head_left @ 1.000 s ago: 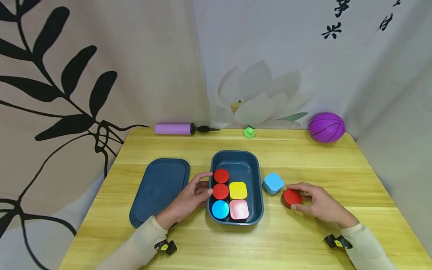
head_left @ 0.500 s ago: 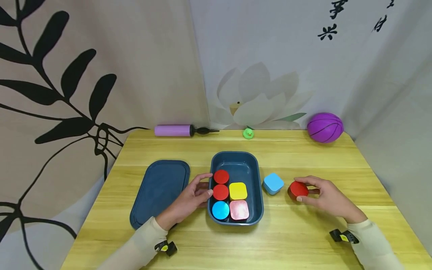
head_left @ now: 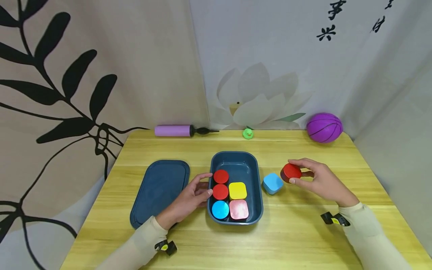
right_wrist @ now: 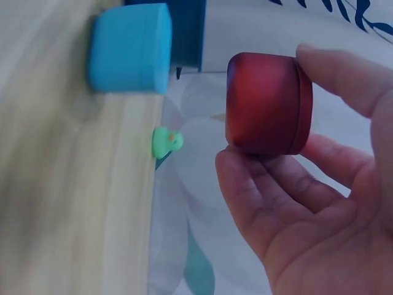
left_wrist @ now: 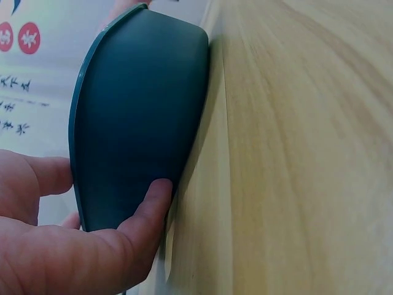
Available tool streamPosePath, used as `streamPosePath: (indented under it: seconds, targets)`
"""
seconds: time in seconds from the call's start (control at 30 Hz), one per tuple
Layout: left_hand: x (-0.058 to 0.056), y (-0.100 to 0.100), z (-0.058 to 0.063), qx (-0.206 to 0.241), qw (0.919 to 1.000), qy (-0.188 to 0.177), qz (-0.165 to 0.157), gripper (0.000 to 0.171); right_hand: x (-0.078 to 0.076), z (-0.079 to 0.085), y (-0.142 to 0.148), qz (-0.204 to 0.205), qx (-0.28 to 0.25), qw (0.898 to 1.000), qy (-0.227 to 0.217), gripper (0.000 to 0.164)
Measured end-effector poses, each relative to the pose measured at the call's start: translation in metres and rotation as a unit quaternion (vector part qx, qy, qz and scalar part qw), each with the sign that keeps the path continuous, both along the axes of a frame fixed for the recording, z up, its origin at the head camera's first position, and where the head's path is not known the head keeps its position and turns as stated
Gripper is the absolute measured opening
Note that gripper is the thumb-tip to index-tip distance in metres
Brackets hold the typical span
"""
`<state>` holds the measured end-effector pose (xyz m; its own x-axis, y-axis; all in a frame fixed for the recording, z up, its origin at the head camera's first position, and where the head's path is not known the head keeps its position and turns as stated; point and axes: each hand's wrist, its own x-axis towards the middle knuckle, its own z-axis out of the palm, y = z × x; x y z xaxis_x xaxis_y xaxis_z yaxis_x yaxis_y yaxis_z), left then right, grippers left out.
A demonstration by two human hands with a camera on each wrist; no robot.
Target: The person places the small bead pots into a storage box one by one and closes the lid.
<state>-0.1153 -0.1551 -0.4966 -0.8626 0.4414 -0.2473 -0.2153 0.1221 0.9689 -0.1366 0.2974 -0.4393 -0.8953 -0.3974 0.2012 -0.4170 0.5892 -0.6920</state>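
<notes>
My right hand holds a red round tin between thumb and fingers, raised off the table; a lid seam shows near one end of the tin in the right wrist view. Left of it a blue rounded-square tin stands on the table beside the dark blue box. My left hand touches the box's left side, its fingertips on the outer wall and rim. Inside the box sit two red round tins, a blue round one, a yellow square one and a pink square one.
The box's dark blue lid lies flat on the wooden table, left of the box. Along the back edge are a purple hand pump, a green toy duck and a purple ball. A printed curtain hangs behind.
My right hand has lifted the red round tin off the table, first drawing it slightly right, then up and back left near the blue tin. My left hand stays at the box.
</notes>
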Motion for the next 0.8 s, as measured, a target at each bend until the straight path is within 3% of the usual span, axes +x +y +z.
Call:
streamPosePath:
  seconds: [0.4,0.8]
  targets:
    - [-0.003,0.002,0.001,0.003,1.0000,-0.004,0.007,0.061,-0.026,0.012,-0.040,0.026,-0.009,1.000,0.004,0.056]
    - [-0.003,0.003,0.000,0.017,0.9997,-0.001,0.019,0.062,-0.045,0.010,-0.080,0.061,-0.013,0.998,-0.005,0.059]
